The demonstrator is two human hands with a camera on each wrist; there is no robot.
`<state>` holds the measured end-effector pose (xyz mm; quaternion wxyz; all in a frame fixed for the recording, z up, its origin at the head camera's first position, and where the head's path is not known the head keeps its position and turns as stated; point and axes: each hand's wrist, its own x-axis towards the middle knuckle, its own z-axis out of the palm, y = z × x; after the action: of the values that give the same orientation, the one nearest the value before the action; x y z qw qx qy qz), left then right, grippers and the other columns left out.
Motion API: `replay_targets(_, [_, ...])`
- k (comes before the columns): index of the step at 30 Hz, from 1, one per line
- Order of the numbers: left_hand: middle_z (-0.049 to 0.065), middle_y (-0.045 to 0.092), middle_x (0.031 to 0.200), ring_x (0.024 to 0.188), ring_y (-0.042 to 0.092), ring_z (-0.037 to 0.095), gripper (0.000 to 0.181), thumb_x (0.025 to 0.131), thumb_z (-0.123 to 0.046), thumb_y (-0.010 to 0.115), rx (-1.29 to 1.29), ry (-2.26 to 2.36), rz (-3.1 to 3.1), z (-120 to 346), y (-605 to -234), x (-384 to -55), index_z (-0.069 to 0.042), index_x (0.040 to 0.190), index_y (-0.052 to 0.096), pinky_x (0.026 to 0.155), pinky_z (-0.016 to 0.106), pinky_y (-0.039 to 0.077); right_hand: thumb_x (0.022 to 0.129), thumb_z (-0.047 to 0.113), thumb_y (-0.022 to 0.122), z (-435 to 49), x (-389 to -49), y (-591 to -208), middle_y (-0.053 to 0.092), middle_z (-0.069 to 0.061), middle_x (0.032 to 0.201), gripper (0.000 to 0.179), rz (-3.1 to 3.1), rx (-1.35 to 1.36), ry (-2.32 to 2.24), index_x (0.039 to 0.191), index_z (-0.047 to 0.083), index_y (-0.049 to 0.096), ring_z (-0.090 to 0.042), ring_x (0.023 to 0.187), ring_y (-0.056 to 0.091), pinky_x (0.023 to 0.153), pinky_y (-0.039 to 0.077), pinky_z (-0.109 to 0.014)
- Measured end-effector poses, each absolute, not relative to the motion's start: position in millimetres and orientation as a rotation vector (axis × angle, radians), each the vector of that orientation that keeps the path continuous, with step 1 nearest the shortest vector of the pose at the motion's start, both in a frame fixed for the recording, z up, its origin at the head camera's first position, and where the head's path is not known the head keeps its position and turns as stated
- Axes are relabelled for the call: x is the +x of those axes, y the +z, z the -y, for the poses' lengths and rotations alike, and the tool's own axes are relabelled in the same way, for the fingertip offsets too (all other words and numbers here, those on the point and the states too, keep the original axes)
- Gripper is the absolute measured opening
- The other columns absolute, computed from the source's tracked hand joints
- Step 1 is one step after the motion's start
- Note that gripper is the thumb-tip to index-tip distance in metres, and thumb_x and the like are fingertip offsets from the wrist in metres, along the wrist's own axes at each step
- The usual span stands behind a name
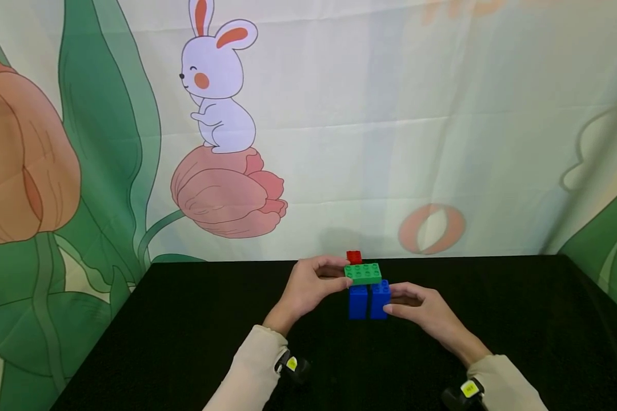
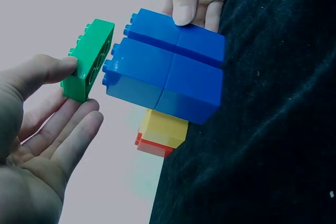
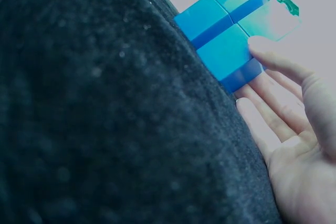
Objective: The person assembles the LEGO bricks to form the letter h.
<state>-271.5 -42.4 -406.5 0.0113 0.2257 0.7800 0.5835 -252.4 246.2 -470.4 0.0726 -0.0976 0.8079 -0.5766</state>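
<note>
My left hand [image 1: 311,285] pinches a green toy building brick [image 1: 363,274] between thumb and fingers. In the left wrist view the green brick [image 2: 86,61] is tilted, its hollow underside facing the studs of two blue stacks, with a gap between. The left blue stack [image 1: 358,303] and the right blue stack [image 1: 379,307] stand upright side by side, each two bricks high, a narrow slit between them. My right hand [image 1: 432,314] grips the right stack, thumb on its near face and fingers behind. Behind the stacks, a yellow brick [image 2: 164,128] is joined with a red brick [image 2: 153,149].
A black cloth [image 1: 185,342] covers the table. At its far edge hangs a pale curtain [image 1: 365,142] printed with a rabbit and flowers, close behind the bricks. In the head view the red brick's studded top [image 1: 353,255] shows beyond the green brick.
</note>
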Motion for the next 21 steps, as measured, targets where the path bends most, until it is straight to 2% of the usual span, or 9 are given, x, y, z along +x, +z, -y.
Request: replay_targets(21, [0.008, 0.078, 0.113, 0.101, 0.074, 0.022, 0.029, 0.094, -0.016, 0.084, 0.712, 1.81, -2.396, 41.4, -413.1, -271.5, -0.007, 0.121, 0.078, 0.089, 0.035, 0.062, 0.095, 0.035, 0.08, -247.0, -253.7, -471.4, 0.067, -0.013, 0.136, 0.058, -2.439, -0.28, -1.711, 0.143, 0.007, 0.061, -0.031, 0.125, 0.064, 0.104, 0.054, -0.05])
